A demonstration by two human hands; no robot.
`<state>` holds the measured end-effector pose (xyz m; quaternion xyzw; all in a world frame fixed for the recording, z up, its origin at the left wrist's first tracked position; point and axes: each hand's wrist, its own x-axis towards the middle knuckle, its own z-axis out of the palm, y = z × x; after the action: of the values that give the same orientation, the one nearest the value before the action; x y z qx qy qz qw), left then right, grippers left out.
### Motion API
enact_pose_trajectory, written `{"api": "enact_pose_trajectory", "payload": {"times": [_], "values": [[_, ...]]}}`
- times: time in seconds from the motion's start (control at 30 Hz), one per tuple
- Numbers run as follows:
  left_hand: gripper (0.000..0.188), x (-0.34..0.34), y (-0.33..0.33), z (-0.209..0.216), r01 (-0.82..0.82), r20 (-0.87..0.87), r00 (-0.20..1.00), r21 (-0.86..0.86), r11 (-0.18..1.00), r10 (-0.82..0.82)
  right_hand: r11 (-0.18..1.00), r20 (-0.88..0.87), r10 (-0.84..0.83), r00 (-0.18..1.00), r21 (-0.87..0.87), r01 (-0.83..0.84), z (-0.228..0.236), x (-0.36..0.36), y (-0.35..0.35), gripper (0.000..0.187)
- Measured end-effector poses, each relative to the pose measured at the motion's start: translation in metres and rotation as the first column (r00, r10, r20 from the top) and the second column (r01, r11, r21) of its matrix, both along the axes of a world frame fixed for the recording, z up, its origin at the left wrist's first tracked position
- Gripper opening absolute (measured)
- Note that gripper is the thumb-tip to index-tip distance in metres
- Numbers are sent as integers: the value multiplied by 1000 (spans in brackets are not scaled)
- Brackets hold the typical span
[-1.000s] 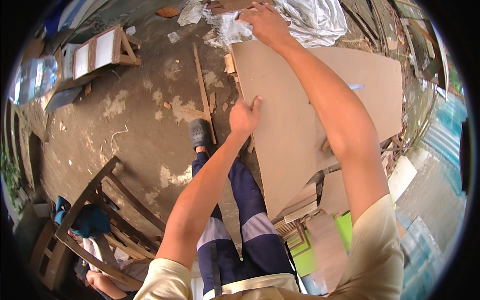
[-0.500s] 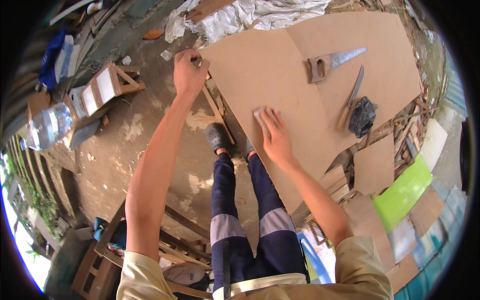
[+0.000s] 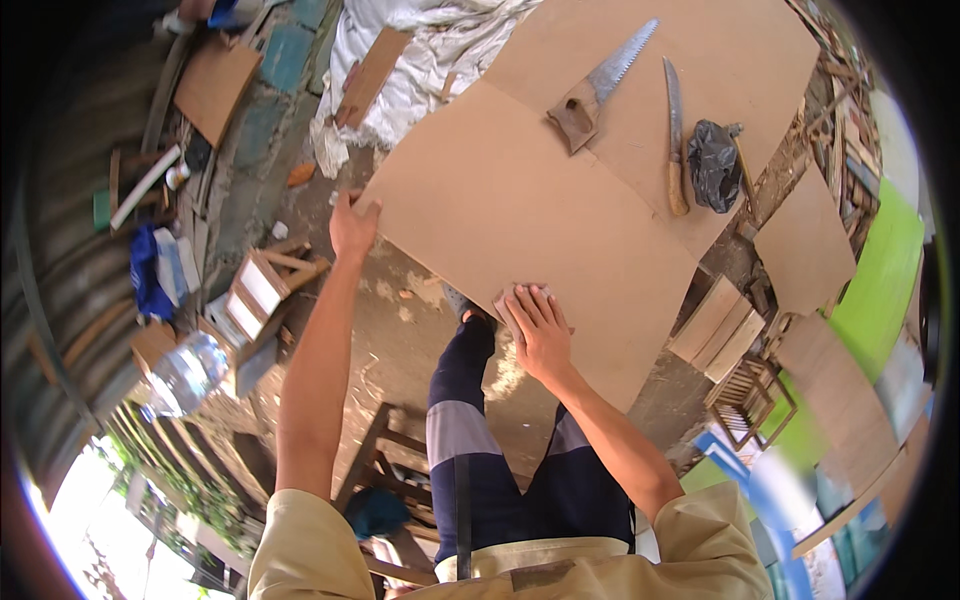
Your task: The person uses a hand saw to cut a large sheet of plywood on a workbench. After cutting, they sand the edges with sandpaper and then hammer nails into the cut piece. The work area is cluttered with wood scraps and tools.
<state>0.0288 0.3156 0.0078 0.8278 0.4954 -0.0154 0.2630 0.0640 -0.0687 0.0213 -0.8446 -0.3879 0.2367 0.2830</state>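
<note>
Resting on a pad (image 3: 507, 312), the right hand (image 3: 543, 337) has come closer.

Sheet (image 3: 450, 185): one, large, thin, brown, matt; a straight line, crease or seam, crosses it ahead of the right hand (image 3: 543, 340). Lies broadly flat, spreading forward and rightward from the left hand (image 3: 354, 230), which takes its left corner, thumb uppermost. Near edge runs from the left hand toward the right.

Small block (image 3: 504, 310): one, brown, flattish, exact material unclear. Mostly covered by the right hand's fingers; rests on the sheet by its near edge, end protruding left of the fingertips.
</note>
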Motion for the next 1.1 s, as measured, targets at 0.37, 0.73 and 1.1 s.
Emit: {"api": "enact_pose_trajectory", "payload": {"times": [0.37,0.73,1.1], "values": [[53,17,-20,11,583,-366,790,203,786,-492,831,63,-487,871,-272,485,13,-43,41,71],[82,52,-142,-3,971,101,-216,-87,-225,-971,-287,-17,-957,-289,-86,954,12,-89,107,59],[106,56,-140,-5,919,-43,-390,-80,-386,-920,-417,-54,-909,-414,62,907,-19,-72,50,83]]}}
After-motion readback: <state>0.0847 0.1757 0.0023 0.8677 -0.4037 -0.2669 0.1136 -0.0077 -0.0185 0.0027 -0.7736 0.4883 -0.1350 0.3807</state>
